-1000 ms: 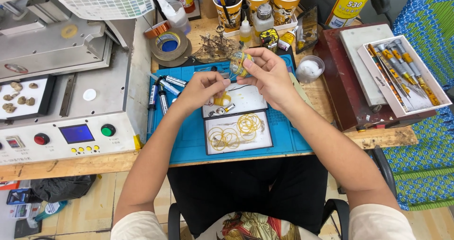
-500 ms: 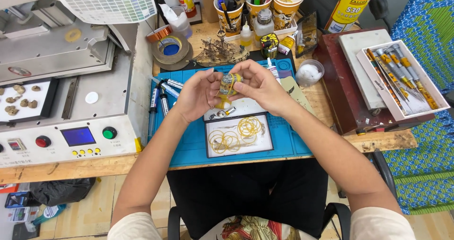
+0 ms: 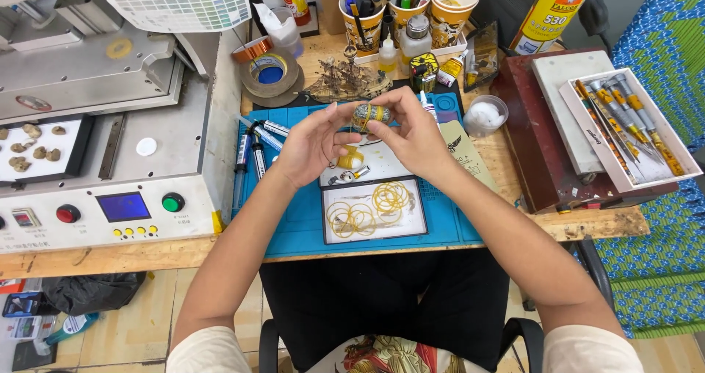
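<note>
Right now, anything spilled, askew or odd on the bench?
Nothing spilled or damaged. Both hands, left and right, hold a small banded object above the blue mat; yellow rings lie loose in the tray.

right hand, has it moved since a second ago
Yes. The right hand has come down and leftward from beside the cups, meeting the left hand above the white tray.

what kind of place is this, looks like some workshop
Probably a small repair or craft workbench: a blue silicone work mat on a wooden table, a white tray of precision screwdrivers, and a grey bench machine with coloured buttons. Both hands hold a small yellow-banded object.
</note>
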